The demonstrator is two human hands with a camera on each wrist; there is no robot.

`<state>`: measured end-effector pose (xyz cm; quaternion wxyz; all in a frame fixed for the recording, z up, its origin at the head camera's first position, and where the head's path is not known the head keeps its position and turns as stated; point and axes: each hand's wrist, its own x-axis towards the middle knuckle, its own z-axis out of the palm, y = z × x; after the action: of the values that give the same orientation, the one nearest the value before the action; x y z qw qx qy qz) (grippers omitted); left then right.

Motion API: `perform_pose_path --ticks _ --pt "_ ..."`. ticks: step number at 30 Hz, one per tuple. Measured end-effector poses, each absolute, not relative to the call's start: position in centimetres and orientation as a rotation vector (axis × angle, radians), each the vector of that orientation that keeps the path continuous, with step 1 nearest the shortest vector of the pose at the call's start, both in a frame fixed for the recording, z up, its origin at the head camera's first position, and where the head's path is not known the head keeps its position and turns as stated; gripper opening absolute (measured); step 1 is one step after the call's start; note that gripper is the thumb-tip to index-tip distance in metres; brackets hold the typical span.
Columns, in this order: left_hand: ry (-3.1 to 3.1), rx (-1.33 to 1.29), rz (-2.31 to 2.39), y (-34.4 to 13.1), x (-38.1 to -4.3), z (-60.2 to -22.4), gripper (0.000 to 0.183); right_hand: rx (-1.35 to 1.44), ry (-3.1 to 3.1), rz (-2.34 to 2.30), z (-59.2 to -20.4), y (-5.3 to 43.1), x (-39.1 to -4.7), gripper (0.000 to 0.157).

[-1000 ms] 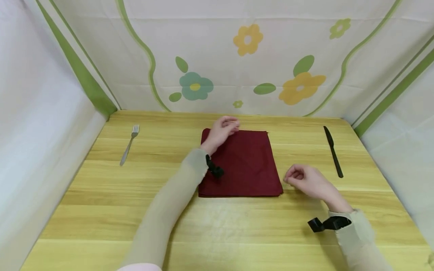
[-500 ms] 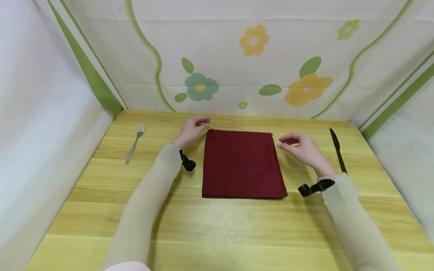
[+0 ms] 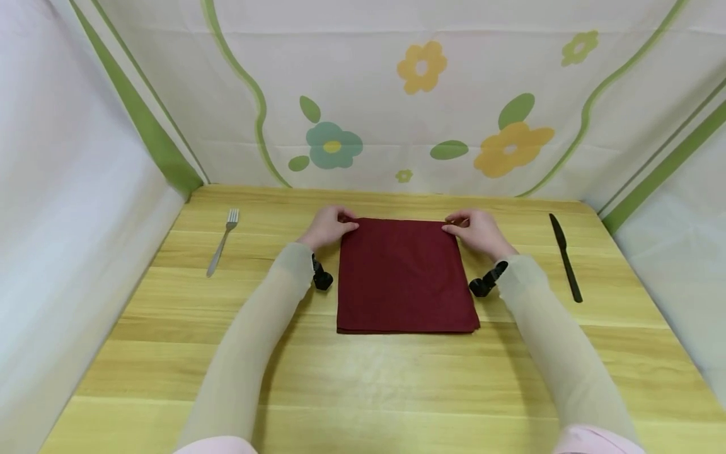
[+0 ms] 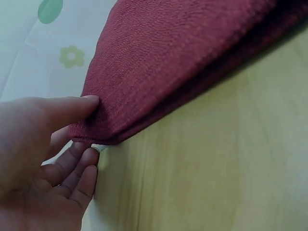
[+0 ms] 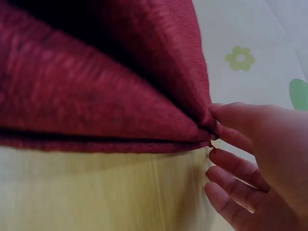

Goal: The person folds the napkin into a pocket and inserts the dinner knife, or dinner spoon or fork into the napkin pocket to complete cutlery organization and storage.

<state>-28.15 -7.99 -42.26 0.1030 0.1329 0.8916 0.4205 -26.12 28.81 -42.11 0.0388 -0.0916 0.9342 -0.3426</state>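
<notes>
A dark red folded cloth napkin (image 3: 405,277) lies flat as a square on the wooden table (image 3: 374,391). At its far left corner my left hand (image 3: 329,227) pinches the fabric, thumb on top and fingers beneath, as the left wrist view shows on the napkin (image 4: 144,72). My right hand (image 3: 479,233) pinches the far right corner the same way. In the right wrist view the layers of the napkin (image 5: 96,91) part slightly and meet at the right thumb and fingertips (image 5: 224,113).
To the left lies a silver fork (image 3: 223,243), tines away from me. A black knife (image 3: 565,258) lies to the right, beyond my right forearm. White curtain fabric (image 3: 374,82) with flowers borders the table's back and sides.
My left hand moved left off the napkin, then came to its far left corner. My right hand moved forward from the near right side to the far right corner. Both now pinch corners.
</notes>
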Motion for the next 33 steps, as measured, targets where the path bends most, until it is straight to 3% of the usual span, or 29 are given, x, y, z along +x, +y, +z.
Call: perform_pose_path --ticks 7,16,21,26,33 --pt "2.621 0.366 1.342 -7.9 -28.2 -42.0 0.02 -0.295 2.877 -1.036 -41.8 28.5 -26.6 0.015" --pt "2.653 0.307 1.399 -7.3 -28.4 -41.7 0.022 -0.23 2.874 -1.098 -41.8 28.4 -27.0 0.021" --pt "2.646 0.339 1.429 -7.5 -28.0 -42.2 0.042 -0.199 2.865 -1.199 -42.1 28.8 -26.8 0.031" --pt "2.639 0.39 1.466 -8.4 -26.8 -41.7 0.055 -0.24 2.869 -1.165 -40.9 29.5 -25.4 0.035" --pt "2.642 0.542 1.45 -9.6 -23.9 -40.1 0.056 -0.369 2.859 -1.154 -39.6 30.1 -22.9 0.041"
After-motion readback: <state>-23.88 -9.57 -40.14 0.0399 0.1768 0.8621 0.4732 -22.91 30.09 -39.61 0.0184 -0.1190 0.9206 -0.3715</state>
